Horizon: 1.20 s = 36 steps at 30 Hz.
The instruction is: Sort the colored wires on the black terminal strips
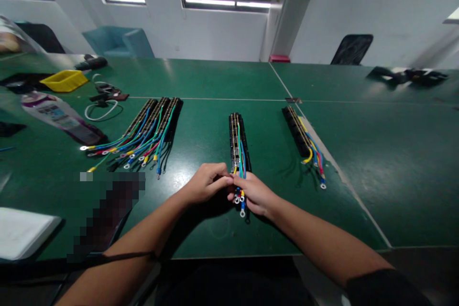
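Observation:
A black terminal strip (pixel 234 141) with green, blue and yellow wires lies lengthwise at the middle of the table, its wired end toward me. My right hand (pixel 257 194) is closed around the wire bundle at that near end. Ring lugs (pixel 243 212) with blue, red and yellow sleeves stick out below my fingers. From the left, my left hand (pixel 207 182) meets it, thumb and fingers pinched together against the bundle beside my right thumb. What those left fingertips grip is too small to make out. The hands cover part of the wires.
Several similar wired strips (pixel 154 117) lie side by side at left; another strip (pixel 296 129) lies at right. Further left are a bottle (pixel 60 114) on its side, a yellow tray (pixel 64 81), a cable (pixel 102 112) and a white stack (pixel 27 232). A pixelated dark object (pixel 111 215) lies near my left forearm.

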Available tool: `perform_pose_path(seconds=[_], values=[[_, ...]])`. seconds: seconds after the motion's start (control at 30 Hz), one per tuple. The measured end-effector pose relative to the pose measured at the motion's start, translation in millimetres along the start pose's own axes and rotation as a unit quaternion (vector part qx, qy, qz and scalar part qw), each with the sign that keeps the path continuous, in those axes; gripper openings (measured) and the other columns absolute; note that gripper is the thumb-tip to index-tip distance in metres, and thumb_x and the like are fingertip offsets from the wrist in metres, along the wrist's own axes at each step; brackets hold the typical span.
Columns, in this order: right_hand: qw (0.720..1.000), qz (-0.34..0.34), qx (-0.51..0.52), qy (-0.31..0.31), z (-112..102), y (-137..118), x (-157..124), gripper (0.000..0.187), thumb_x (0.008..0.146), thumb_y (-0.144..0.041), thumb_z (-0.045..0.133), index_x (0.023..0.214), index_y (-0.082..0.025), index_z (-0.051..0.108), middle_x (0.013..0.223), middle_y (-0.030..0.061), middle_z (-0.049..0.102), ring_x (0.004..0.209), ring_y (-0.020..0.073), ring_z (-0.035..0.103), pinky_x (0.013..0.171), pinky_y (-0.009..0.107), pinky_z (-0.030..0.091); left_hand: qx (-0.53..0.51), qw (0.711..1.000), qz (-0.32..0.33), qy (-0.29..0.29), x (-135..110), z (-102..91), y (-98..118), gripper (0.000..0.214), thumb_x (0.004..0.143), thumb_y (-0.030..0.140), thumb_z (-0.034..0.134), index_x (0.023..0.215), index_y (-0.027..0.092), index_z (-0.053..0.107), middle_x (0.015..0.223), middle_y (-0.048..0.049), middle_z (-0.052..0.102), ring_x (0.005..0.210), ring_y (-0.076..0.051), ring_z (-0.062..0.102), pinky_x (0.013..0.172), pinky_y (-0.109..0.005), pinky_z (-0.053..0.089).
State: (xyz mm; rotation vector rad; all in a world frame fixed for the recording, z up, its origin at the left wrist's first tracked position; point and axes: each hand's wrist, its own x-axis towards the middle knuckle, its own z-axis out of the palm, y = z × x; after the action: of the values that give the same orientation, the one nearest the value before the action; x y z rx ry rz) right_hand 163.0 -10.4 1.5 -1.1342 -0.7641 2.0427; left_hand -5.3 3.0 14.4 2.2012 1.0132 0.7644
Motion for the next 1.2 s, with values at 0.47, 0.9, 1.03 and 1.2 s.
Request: perform_pose_path(seconds=[0.47,0.9,1.03,1.2], values=[[1.0,-0.02,0.014,0.004,-1.9,3.1,-0.2,0.016,0.084,-0.029,0.062,0.08,-0.014,0.056,0.059,-0.0008,0.059,0.043,0.0102,0.059,0.037,0.018,0.042,0.003,0.999,0.035,0.036,-2.8,1.7,-2.0,0.029,0.089,0.035,0.052,0.072,0.014,0.06,0.065,-0.0002,0.062,0.06,-0.01,0.054,0.06,-0.021,0.037],[0.998,-0.056,0.0,0.029,1.9,2.6,-3.0,0.021,0.079,-0.032,0.066,0.079,-0.013,0.057,0.059,-0.0023,0.055,0.044,0.0073,0.052,0.039,0.018,0.047,-0.016,0.998,0.023,0.055,-3.8,6.0,0.9,0.026,0.089,0.034,0.052,0.074,0.014,0.059,0.066,0.0003,0.058,0.062,-0.01,0.052,0.061,-0.022,0.035],[0.997,-0.064,-0.027,0.039,2.5,3.8,-2.6,0.023,0.079,-0.033,0.066,0.078,-0.013,0.056,0.057,-0.0037,0.052,0.041,0.0064,0.05,0.036,0.017,0.045,0.008,0.996,0.022,0.08,-3.6,9.5,1.3,0.028,0.09,0.033,0.05,0.07,0.014,0.055,0.062,0.0015,0.054,0.058,-0.01,0.048,0.058,-0.022,0.034],[0.994,-0.084,-0.058,0.044,2.7,7.8,-1.1,0.029,0.077,-0.038,0.068,0.074,-0.012,0.055,0.054,-0.0046,0.05,0.035,0.0052,0.048,0.032,0.015,0.037,-0.012,0.996,-0.034,0.083,1.4,14.9,3.9,0.031,0.091,0.035,0.046,0.067,0.016,0.047,0.059,0.0037,0.049,0.055,-0.009,0.045,0.054,-0.021,0.031]])
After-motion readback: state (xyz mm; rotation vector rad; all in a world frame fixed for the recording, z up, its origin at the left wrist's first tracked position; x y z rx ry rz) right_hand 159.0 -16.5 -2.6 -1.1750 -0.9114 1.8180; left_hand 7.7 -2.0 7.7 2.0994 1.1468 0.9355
